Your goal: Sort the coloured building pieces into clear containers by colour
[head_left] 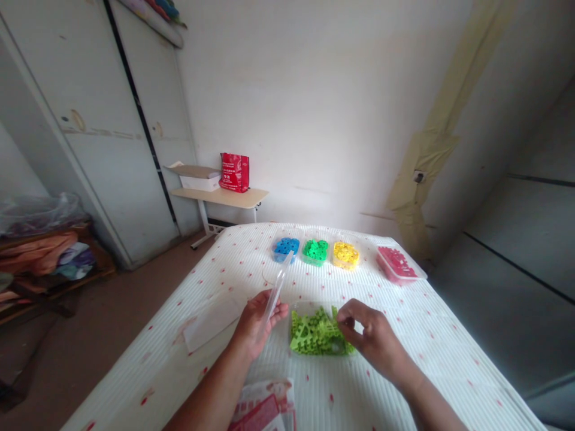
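My left hand [260, 317] grips a clear plastic lid [279, 284], which is tilted up and seen nearly edge-on. Just right of it, a clear tub of light green toothed plastic pieces [314, 332] sits uncovered on the table. At the tub's right rim, the thumb and fingers of my right hand [368, 329] are pinched together. One green piece stands up beside those fingertips, but whether they hold it is hidden.
Across the table's far side stand small tubs of blue pieces [286, 246], green pieces [315, 251] and yellow pieces [345, 254]. A tub of red pieces [398, 264] is at right. A white sheet [211, 326] lies left; a printed packet [269, 407] lies in front.
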A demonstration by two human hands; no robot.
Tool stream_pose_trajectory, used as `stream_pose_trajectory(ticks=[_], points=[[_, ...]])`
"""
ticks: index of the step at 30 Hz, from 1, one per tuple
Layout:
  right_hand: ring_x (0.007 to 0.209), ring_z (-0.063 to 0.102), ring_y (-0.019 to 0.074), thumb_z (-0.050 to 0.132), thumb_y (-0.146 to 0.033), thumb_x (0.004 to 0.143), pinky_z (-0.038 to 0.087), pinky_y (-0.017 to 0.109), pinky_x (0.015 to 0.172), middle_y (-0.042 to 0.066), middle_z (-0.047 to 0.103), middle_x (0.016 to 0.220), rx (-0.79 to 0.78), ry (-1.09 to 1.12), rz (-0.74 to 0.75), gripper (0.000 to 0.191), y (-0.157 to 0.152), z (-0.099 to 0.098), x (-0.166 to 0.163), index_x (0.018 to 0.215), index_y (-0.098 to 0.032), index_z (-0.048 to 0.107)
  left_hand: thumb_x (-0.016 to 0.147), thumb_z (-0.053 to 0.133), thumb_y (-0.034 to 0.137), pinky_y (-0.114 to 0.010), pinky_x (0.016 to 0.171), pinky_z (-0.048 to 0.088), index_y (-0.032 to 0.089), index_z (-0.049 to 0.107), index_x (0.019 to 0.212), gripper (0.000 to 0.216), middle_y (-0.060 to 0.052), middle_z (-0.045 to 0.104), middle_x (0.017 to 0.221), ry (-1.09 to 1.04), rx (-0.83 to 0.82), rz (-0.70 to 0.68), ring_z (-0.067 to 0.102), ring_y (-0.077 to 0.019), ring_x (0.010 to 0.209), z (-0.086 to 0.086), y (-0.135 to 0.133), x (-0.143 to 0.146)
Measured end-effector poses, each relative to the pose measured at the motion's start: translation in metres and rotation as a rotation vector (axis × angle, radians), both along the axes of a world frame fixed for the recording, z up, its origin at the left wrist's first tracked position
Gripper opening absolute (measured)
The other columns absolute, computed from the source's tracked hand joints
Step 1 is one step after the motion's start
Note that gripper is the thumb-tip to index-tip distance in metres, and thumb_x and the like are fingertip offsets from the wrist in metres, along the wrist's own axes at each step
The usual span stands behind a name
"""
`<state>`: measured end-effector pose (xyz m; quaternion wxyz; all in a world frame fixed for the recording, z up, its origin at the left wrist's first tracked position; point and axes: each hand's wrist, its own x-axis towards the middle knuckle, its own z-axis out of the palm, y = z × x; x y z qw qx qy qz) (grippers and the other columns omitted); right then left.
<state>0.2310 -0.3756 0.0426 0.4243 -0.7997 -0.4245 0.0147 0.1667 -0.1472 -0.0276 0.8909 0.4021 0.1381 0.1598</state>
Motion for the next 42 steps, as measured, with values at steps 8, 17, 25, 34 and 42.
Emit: stream_pose_trajectory(ticks=[8,17,25,34,42], points=[[0.066,0.057,0.0128,0.051,-0.02,0.079,0.045,0.024,0.061,0.001,0.061,0.074,0.005,0.026,0.041,0.009,-0.003,0.008,0.005,0.074,-0.021,0.058,0.055,0.077,0.03,-0.032,0.071,0.051,0.013,0.063,0.072,0.029,-0.003,0.066,0.064,0.009,-0.004,0.004,0.065,-0.0168,0.064,0.001,0.0,0.0],[0.08,0.055,0.0172,0.051,-0.021,0.083,0.043,0.03,0.073,0.004,0.064,0.079,-0.238,-0.276,0.173,0.02,0.009,-0.007,-0.006,0.066,-0.021,0.062,0.054,0.078,0.027,-0.031,0.071,0.048,0.015,0.063,0.08,0.033,0.0,0.065,0.068,0.036,0.093,0.074,0.062,-0.0148,0.063,0.005,-0.006,-0.001],[0.07,0.058,0.0185,0.042,-0.046,0.085,0.048,0.031,0.062,0.008,0.063,0.079,0.175,0.079,-0.364,0.034,-0.025,-0.009,0.016,0.087,-0.018,0.061,0.07,0.06,0.025,-0.027,0.075,0.044,0.017,0.069,0.082,0.017,-0.004,0.068,0.081,0.112,0.74,0.249,0.061,-0.0182,0.079,0.013,-0.019,0.004],[0.044,0.046,0.0099,0.052,-0.045,0.075,0.035,0.022,0.039,-0.002,0.056,0.061,0.122,0.439,-0.324,0.04,-0.027,-0.041,0.028,0.102,-0.016,0.055,0.067,0.058,0.014,-0.031,0.081,0.04,0.025,0.072,0.074,0.019,-0.004,0.068,0.077,0.033,1.101,0.129,0.058,-0.0213,0.081,0.016,-0.022,0.023],[0.052,0.055,0.014,0.043,-0.032,0.079,0.039,0.025,0.051,-0.002,0.058,0.059,-0.064,0.162,-0.396,0.028,-0.021,-0.056,0.031,0.096,-0.019,0.061,0.063,0.059,0.009,-0.027,0.076,0.04,0.025,0.072,0.073,0.023,-0.002,0.066,0.076,0.098,1.14,0.124,0.058,-0.0178,0.074,0.014,-0.022,0.029]])
